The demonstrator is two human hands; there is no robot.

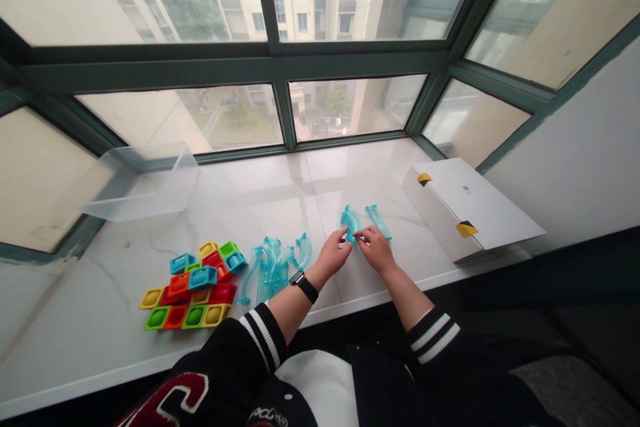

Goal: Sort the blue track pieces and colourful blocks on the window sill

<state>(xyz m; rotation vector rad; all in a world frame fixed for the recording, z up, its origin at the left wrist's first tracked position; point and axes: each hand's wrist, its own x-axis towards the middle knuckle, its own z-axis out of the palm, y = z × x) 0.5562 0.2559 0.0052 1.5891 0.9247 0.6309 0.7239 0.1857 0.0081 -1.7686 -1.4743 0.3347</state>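
Both my hands are at a small stack of curved translucent teal track pieces (351, 217) lying near the middle of the white marble surface. On its left side, my left hand (335, 252) has its fingers closed at the near end of the curve; a black watch is on that wrist. My right hand (375, 248) pinches the same near end from the right. The fingertips partly cover where they grip. A straighter teal track piece (379, 220) lies just beyond my right hand. More teal track pieces (273, 263) are heaped left of my left forearm.
Several coloured square blocks (190, 283) with round hollows are piled at the left. Behind them stands a clear plastic bin (145, 203). A white box (470, 203) with yellow-black tabs is at the right. Framed windows (280, 67) border the far side.
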